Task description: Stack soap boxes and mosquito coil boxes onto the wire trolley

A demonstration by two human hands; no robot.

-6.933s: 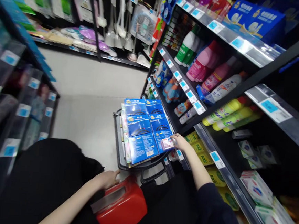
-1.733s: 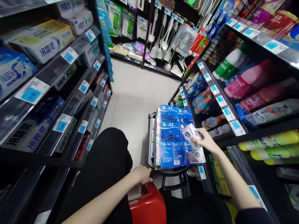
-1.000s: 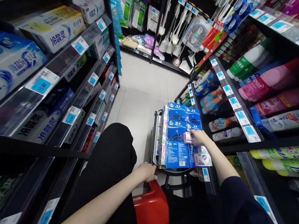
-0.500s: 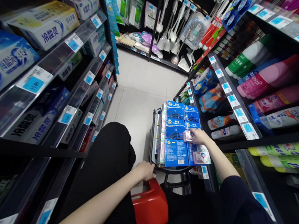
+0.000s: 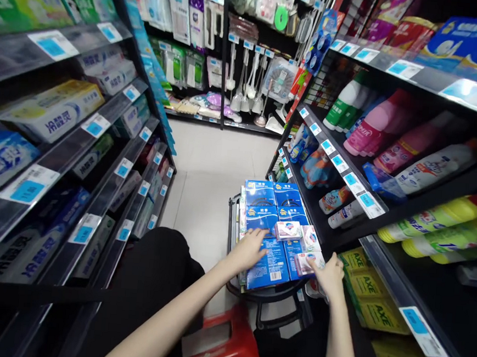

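Blue boxes of mosquito coils [image 5: 262,218] fill the top of a black-rimmed basket [image 5: 231,227] in front of my knees. On them lie three small white-and-pink soap boxes: a middle soap box [image 5: 289,230], one to its right [image 5: 310,238] and a nearer one [image 5: 305,263]. My left hand [image 5: 250,250] rests over the blue boxes with its fingers apart, close to the middle soap box. At the basket's right edge my right hand [image 5: 330,275] is open, its thumb touching or very near the nearer soap box; part of its fingers is hidden.
Toothpaste shelves [image 5: 96,129] line the left. At right, shelves [image 5: 335,158] carry bottles, with yellow-green AXE packs [image 5: 372,291] lower down. A red plastic piece with a slot [image 5: 229,348] is below my left forearm. Pale floor [image 5: 219,155] runs to a rack of hanging brushes [image 5: 246,85].
My right hand has let go of a soap box, now lying on the blue boxes, and moved nearer and right. My left hand has moved from beside the red piece onto the boxes. The view has tilted up.
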